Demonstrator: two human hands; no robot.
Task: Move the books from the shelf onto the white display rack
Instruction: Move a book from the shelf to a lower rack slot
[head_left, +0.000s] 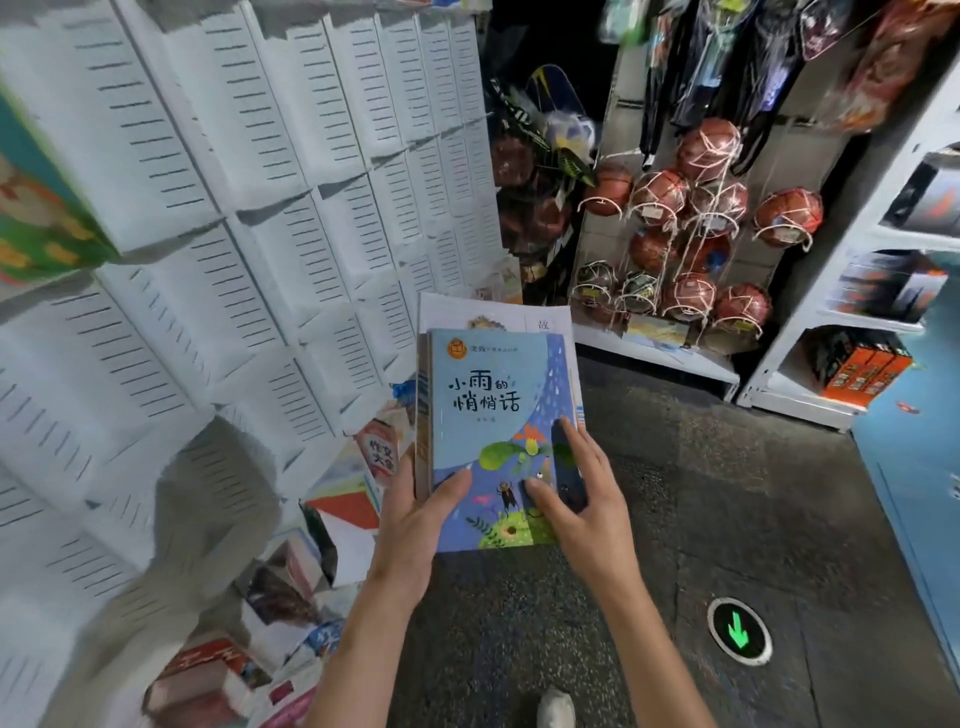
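Stack of books (498, 415) was held in mid-air over the dark floor (727, 519), just right of the white display rack (234, 208). Top book: blue illustrated cover; at least 1 larger white-covered book showed beneath it; the stack's full count could not be told.

Left hand (415, 519) gripped the stack's lower left edge, thumb curled over the cover. Right hand (576, 499) lay on the cover's lower right, fingers bent at its edge.

Progress, as judged: mid-transfer. Most rack pockets in view held nothing; 1 colourful book (41, 208) sat in an upper-left pocket, and several blurred books (311, 545) filled the lowest tiers. The held stack had not yet been placed.

Beyond: roughly 12 netted basketballs (691, 234) hung on a panel; 1 green floor arrow (739, 630).
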